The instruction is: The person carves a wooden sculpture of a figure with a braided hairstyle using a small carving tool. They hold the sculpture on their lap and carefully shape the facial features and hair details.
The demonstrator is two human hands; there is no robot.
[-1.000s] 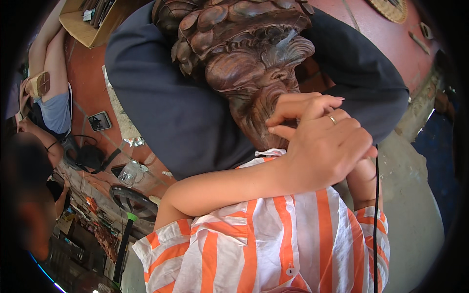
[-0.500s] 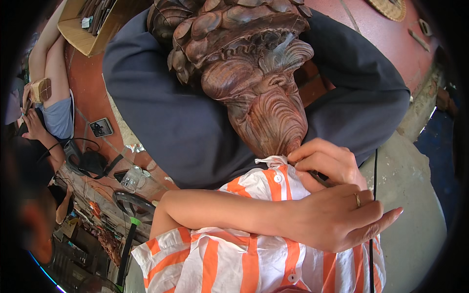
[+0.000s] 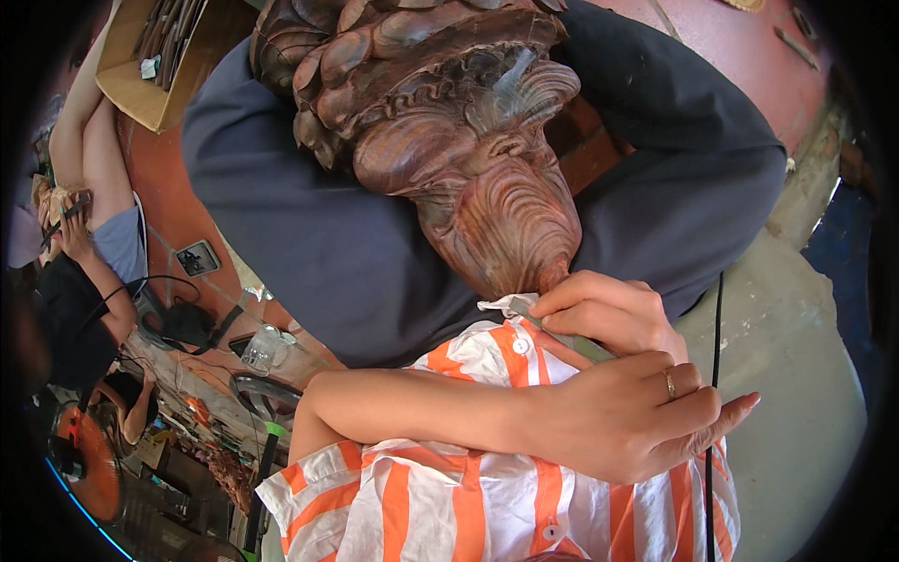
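Note:
A dark reddish-brown wood carving (image 3: 515, 206) with deep wavy grooves lies between my bent legs, its narrow tip toward my chest. Beside that tip, my right hand (image 3: 613, 309) is closed, its thumb and fingers pinching a thin grey-green flat strip (image 3: 562, 339). The strip looks like folded sandpaper, and one end pokes out near the tip. My left hand (image 3: 637, 412), with a ring, crosses over from the left and lies against my right wrist. One of its fingers stretches out to the right, the others bend loosely, and nothing shows in it. The right forearm is hidden.
At the upper left stands a cardboard box (image 3: 140, 98) of thin tools. A phone (image 3: 198, 258) and a glass mug (image 3: 264, 348) are on the tiles. Another person's hand (image 3: 73, 234) works at the far left. A black cord (image 3: 717, 347) hangs at the right.
The carving has shifted slightly left in the view. More of the grey-green strip now shows beside my right fingers. The other person's hands have moved, and an orange fan has come into view.

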